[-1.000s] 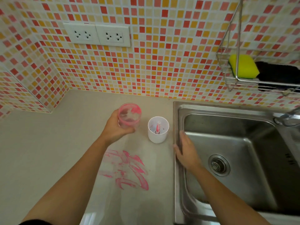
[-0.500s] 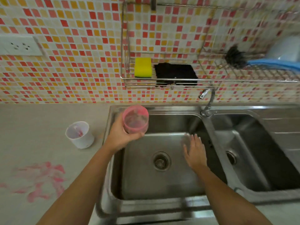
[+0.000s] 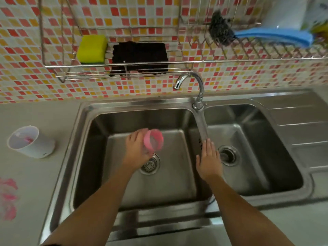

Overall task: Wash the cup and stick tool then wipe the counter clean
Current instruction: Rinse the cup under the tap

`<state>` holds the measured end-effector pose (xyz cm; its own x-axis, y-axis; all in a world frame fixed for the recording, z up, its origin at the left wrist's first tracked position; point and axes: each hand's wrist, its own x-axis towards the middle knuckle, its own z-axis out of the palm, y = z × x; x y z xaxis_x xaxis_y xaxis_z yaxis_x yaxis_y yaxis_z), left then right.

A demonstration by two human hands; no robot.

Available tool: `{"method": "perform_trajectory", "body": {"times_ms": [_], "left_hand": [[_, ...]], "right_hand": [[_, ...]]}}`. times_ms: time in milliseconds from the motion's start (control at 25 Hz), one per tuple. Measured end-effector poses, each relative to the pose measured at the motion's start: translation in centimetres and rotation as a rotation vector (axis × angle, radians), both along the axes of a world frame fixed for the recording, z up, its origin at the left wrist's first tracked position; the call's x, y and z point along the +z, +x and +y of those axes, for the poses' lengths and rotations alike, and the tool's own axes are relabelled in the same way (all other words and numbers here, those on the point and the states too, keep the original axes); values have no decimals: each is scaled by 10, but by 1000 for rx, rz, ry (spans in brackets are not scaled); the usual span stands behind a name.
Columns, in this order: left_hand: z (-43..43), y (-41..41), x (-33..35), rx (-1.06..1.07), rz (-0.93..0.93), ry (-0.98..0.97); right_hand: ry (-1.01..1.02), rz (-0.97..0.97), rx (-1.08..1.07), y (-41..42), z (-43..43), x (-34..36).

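My left hand [image 3: 137, 149] grips a pink-stained clear cup [image 3: 154, 142], tipped on its side with its mouth facing right, over the left sink basin [image 3: 124, 189] just above the drain. My right hand [image 3: 209, 159] hovers flat with straight fingers over the divider between the two basins, holding nothing. A white cup [image 3: 31, 142] stands on the counter left of the sink, with a pink-smeared stick tool [image 3: 27, 139] inside it. A pink smear [image 3: 8, 197] marks the counter at the far left edge.
The faucet [image 3: 192, 84] arches over the back of the left basin. On the wall rack [image 3: 124, 67] sit a yellow sponge [image 3: 92, 48], a black cloth [image 3: 140, 55], a dark scrubber [image 3: 220, 31] and a blue cloth [image 3: 273, 35]. The right basin [image 3: 257, 157] and drainboard lie to the right.
My left hand carried the pink cup from the counter over the left basin and tipped it sideways. My right hand moved from the sink's left rim to the divider.
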<state>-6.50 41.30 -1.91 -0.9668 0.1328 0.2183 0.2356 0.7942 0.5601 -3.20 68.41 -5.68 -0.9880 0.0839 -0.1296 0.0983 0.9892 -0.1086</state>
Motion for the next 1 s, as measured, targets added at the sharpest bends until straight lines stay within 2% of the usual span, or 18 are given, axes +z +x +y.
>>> {"method": "perform_trajectory", "body": {"times_ms": [120, 200, 480, 600, 680, 880, 920, 1000], "left_hand": [[-4, -10, -15, -32, 112, -368], [-4, -13, -15, -42, 152, -525], [-2, -29, -1, -193, 367, -776], [4, -35, 6, -207, 320, -817], [10, -39, 7, -104, 157, -648], [42, -44, 7, 108, -249, 196], [46, -48, 1, 126, -297, 295], [57, -55, 1, 126, -355, 375]], "right_hand": [[-3, 12, 0, -2, 0, -4], [-13, 29, -3, -1, 1, -7], [-25, 65, -4, -3, 3, -14], [-33, 67, -7, -4, 3, -16], [-66, 71, -10, -4, 3, -14], [-444, 160, -161, -21, 7, 0], [-504, 155, -194, -31, 11, 3], [-554, 114, -197, -60, 18, 13]]}}
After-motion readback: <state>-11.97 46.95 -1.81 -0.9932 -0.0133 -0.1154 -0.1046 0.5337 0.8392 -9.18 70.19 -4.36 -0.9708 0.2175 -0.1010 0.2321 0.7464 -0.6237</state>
